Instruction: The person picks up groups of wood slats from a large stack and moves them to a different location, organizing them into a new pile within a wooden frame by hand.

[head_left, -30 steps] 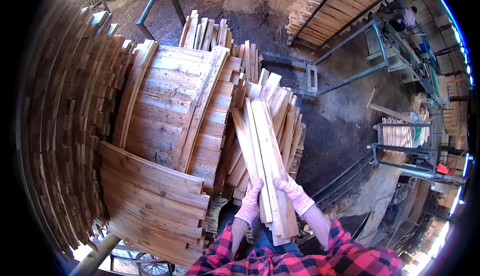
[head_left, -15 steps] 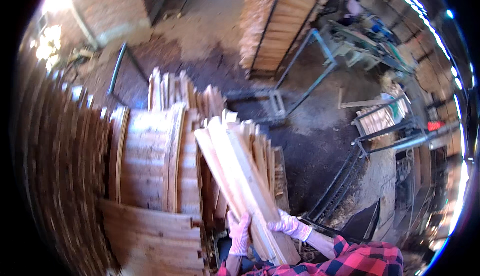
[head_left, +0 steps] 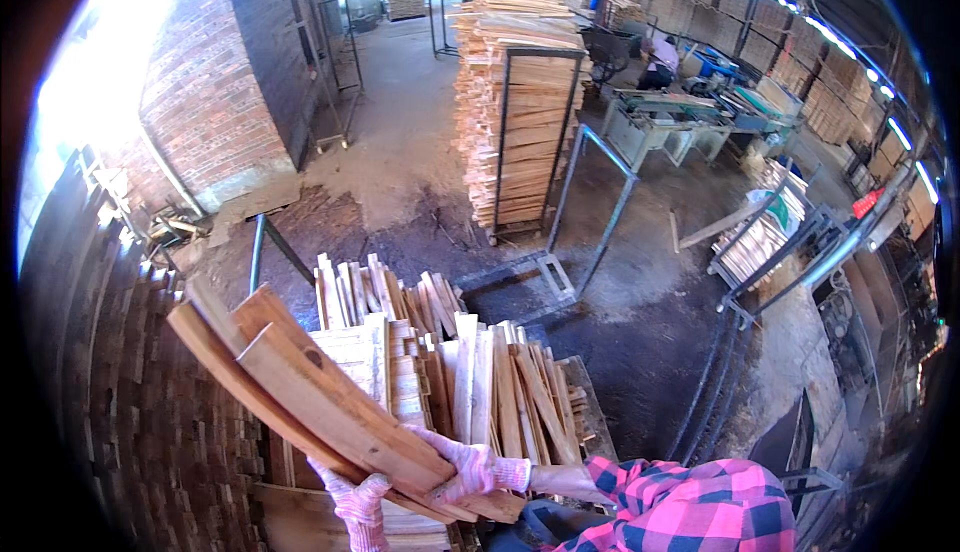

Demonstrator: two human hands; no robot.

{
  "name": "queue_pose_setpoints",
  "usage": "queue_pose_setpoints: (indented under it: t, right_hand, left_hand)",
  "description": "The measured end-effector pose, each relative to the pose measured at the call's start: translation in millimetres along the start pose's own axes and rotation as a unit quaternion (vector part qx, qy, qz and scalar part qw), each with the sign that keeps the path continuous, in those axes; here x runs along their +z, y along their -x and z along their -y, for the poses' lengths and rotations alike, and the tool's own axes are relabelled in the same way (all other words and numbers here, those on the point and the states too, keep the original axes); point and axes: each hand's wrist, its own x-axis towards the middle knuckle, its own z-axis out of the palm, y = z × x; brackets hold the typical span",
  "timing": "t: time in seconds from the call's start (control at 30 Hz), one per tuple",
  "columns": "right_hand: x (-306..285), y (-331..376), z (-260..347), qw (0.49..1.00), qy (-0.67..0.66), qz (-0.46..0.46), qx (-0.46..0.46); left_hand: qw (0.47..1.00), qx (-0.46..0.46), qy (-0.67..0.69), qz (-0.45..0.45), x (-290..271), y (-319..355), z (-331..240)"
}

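Several long wooden boards (head_left: pixel 335 407) are held together in a slanting bundle, their far ends raised toward the left. My left hand (head_left: pixel 356 505), in a pinkish-white work glove, grips the bundle's lower left edge near its close end. Wrapped over the right edge is my gloved right hand (head_left: pixel 466 465), its arm in a red-checked sleeve. The undersides of the boards hide some of my left fingers. Just beyond and right of my hands, loose boards (head_left: pixel 497 387) lie piled lengthwise. A stack of flat-laid boards (head_left: pixel 405 377) lies partly beneath the bundle.
A tall wall of stacked boards (head_left: pixel 150 422) rises close on the left. Ahead stand a metal-framed board stack (head_left: pixel 540 142) and a blue-green metal frame (head_left: pixel 605 167). Farther right, a person (head_left: pixel 660 57) is at a machine bench (head_left: pixel 670 117). Metal rails (head_left: pixel 710 382) run along the floor.
Both my hands have swung the boards leftward, from over the loose pile to over the flat stack. The view has tipped upward, showing more of the far room.
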Motion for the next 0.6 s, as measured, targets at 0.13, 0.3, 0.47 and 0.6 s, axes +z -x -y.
queue_pose_setpoints:
  t: [0.13, 0.3, 0.47, 0.6]
  right_hand:
    - [47.3, -36.6, 25.2, 0.993, -0.054, 0.102, -0.027]
    - [120.4, -64.4, 58.7, 0.975, -0.026, 0.183, -0.126]
    - [189.5, -77.2, 88.2, 0.964, -0.021, 0.246, -0.102]
    - [217.1, -72.7, -76.9, 0.955, 0.016, 0.273, -0.118]
  left_hand:
    - [0.998, 0.036, 0.046, -0.015, -9.7, 8.6, -85.7]
    - [0.995, -0.001, 0.047, -0.087, -30.0, 35.8, -128.3]
    - [0.984, -0.057, 0.037, -0.165, -82.5, 61.5, -99.4]
    - [0.973, -0.081, 0.050, -0.209, -114.7, 81.1, -68.2]
